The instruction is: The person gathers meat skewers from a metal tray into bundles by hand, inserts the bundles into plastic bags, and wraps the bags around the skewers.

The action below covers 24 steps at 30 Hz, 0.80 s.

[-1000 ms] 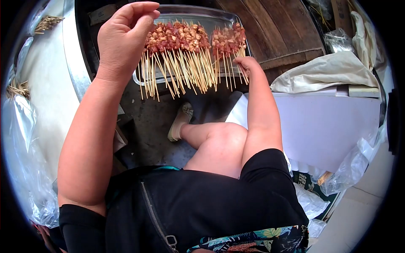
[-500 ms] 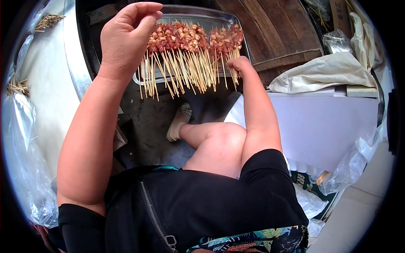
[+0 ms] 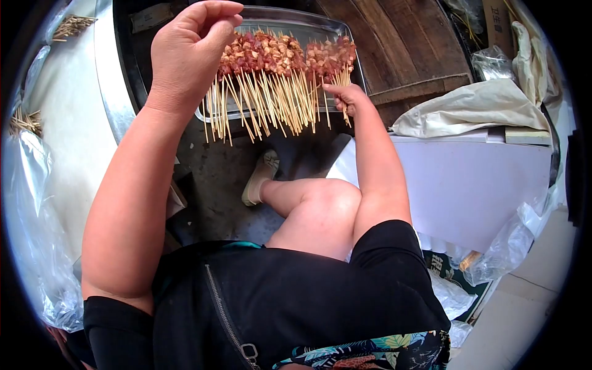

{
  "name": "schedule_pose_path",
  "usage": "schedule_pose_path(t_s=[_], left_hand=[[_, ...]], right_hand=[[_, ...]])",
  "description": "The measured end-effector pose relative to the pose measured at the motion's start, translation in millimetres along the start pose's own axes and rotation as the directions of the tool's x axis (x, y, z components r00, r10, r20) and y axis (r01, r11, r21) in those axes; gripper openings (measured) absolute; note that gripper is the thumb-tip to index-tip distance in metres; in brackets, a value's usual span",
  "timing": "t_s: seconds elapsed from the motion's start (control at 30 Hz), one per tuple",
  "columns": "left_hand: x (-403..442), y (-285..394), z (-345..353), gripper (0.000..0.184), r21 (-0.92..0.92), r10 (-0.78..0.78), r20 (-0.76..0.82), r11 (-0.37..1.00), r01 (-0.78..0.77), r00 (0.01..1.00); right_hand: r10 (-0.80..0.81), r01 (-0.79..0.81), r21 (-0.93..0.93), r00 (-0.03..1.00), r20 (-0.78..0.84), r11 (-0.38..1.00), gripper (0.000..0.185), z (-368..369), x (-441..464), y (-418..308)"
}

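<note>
The 2 arms reach forward. The left hand (image 3: 188, 55) is raised high, covering the tray's (image 3: 308, 26) left end from view, fingers curled toward the thumb; I cannot tell whether they pinch anything. The right hand (image 3: 349, 98) wraps around stick ends of the rightmost meat skewers (image 3: 265, 54), thumb pointing left. The skewers lie side by side, meat on the tray, many sticks jutting past its near rim.

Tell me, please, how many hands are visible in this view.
2: the left hand is raised near the left end of the tray; the right hand is closed around the sticks of skewers toward its right end. No others show.
</note>
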<state>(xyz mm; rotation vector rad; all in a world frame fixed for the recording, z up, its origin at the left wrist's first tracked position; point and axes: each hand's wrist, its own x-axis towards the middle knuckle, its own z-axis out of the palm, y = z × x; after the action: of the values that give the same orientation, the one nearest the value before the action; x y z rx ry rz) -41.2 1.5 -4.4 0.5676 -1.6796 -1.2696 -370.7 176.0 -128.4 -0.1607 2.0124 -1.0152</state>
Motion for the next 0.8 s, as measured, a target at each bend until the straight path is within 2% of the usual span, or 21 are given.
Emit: schedule_pose_path(t_s=[0.03, 0.1, 0.13, 0.27, 0.37, 0.4, 0.53, 0.63, 0.8], left_hand=[[0, 0, 0, 0.018, -0.009, -0.005, -0.004, 1.000, 0.005, 1.000], [0, -1, -1, 0.018, -0.017, 0.000, 0.004, 1.000, 0.000, 1.000], [0, -1, -2, 0.018, -0.023, 0.006, 0.015, 1.000, -0.005, 1.000], [-1, 3, -1, 0.019, 0.055, 0.002, 0.009, 0.998, -0.002, 1.000], [-2, 2, -1, 0.019, 0.032, 0.006, 0.011, 0.999, -0.007, 1.000], [-2, 1, -1, 0.019, 0.017, -0.001, 0.013, 1.000, 0.001, 1.000], [0, 0, 0, 0.019, -0.033, -0.016, 0.018, 0.999, 0.016, 1.000], [0, -3, -2, 0.019, -0.058, -0.015, 0.036, 0.998, 0.017, 0.999], [0, -2, 0, 0.019, -0.092, -0.024, 0.029, 0.995, 0.026, 0.999]], right_hand=[[-0.001, 0.001, -0.002, 1.000, -0.001, 1.000, 0.022, 3, -1, 0], [-0.018, 0.016, -0.177, 1.000, -0.012, 0.984, 0.022, 7, -2, -1], [0.001, -0.007, -0.201, 1.000, -0.030, 0.980, 0.017, 10, -2, -2], [-0.013, 0.011, -0.136, 1.000, -0.014, 0.991, 0.009, 9, 1, 1], [-0.080, 0.073, -0.076, 0.992, -0.093, 0.994, 0.010, -2, -2, -4], [-0.050, 0.050, -0.010, 0.997, -0.066, 0.999, 0.015, -2, -5, -6], [-0.086, 0.086, -0.010, 0.993, -0.080, 0.996, 0.028, 23, -20, -4], [-0.108, 0.101, -0.095, 0.992, -0.068, 0.990, 0.025, 25, -5, 2], [-0.125, 0.113, -0.124, 0.988, -0.094, 0.986, 0.022, 33, -9, 0]])
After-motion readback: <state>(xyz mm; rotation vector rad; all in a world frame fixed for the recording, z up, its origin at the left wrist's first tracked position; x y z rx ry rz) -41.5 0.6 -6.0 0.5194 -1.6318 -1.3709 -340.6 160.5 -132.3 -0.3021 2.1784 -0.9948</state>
